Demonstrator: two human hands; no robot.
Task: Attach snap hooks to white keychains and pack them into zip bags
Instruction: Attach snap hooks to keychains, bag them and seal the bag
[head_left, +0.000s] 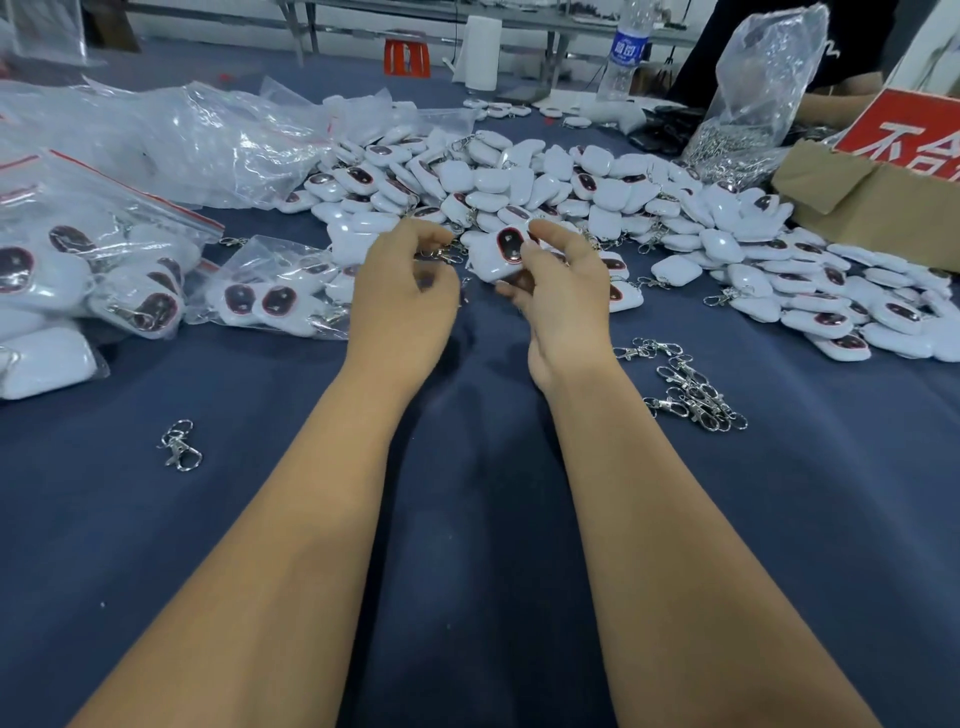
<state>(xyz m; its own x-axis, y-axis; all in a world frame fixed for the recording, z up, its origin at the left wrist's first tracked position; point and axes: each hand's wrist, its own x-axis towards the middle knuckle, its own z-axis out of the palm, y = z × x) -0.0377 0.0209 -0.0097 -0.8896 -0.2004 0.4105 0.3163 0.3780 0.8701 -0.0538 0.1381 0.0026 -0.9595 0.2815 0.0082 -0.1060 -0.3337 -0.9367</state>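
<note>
Here, mid-frame, the right hand (558, 280) pinches a white keychain (503, 257) while the left hand (405, 291) grips a snap hook (439, 254) (partly blurred); steady the keychain's loop before threading

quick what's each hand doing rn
Left hand: fingers curled, pinching a snap hook.
Right hand: fingers pinching a white keychain.

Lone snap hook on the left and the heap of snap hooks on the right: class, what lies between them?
In the head view, both forearms cross that stretch between the lone snap hook and the heap of snap hooks; otherwise only bare blue cloth.
</note>
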